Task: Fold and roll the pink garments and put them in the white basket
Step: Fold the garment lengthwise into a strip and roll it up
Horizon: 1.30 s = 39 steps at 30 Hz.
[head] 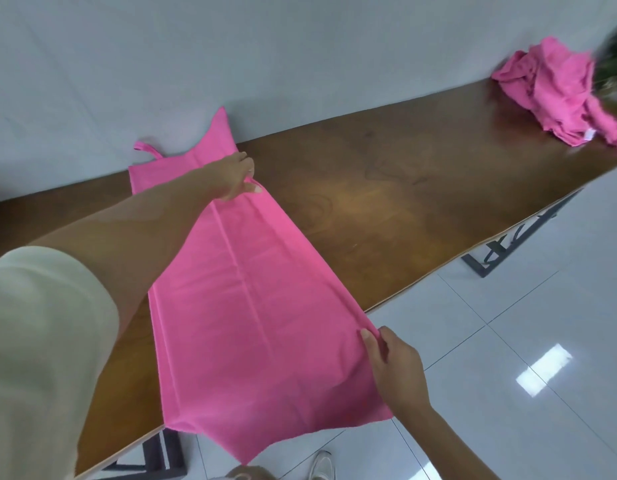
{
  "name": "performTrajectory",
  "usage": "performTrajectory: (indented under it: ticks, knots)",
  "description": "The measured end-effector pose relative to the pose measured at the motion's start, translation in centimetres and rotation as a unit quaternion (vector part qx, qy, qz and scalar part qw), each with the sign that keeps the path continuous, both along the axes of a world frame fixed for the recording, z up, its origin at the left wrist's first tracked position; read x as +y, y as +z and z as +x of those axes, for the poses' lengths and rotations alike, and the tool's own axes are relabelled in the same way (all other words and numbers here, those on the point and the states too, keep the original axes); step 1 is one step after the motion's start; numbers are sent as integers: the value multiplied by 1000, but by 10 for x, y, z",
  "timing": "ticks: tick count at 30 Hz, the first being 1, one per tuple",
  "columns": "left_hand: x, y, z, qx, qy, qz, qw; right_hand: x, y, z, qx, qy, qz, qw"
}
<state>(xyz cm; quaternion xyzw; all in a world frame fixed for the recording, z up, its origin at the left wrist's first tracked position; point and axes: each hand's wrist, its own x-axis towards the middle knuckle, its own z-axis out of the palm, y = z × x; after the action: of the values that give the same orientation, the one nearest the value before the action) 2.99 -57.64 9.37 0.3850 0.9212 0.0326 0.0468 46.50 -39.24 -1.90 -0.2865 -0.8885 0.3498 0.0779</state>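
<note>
Cream sleeve (pixel 40 341), left hand (pixel 236 178) pinching pink garment (pixel 251 306) far side, right hand (pixel 393 365) pinching its near edge

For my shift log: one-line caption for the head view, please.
Left hand and right hand hold one edge of a pink garment spread on the wooden table.

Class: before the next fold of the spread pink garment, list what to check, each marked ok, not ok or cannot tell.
1. Pink garment spread smooth on the table: ok.
2. Its near end on the table: not ok, overhangs the edge.
3. Left hand pinches the far right edge: ok.
4. Right hand pinches the near right edge: ok.
5. White basket within reach: cannot tell, not in view.
</note>
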Motion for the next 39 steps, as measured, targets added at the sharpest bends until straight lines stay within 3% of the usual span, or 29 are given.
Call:
performTrajectory:
  ticks: [7, 18, 22, 27, 34, 39]
  knots:
    - [-23, 22, 5, 24, -15, 2, 1000, -30, 13, 19, -29, -73, 7, 997]
    - [-87, 68, 25, 44, -7, 0, 999, -130, 71, 49, 36, -52, 80, 995]
    - [-123, 78, 36, 47, -11, -3, 999, -176, 73, 57, 47, -15, 161, 986]
    - [-170, 73, 43, 33, 5, -9, 999, -225, 64, 66, 128, 29, 255, 958]
    - [-236, 48, 60, 25, 39, -48, 998, -273, 25, 84, 66, 180, 208, 959]
    - [-259, 39, 77, 23, 52, -66, 996, -275, 20, 86, 30, 224, 180, 957]
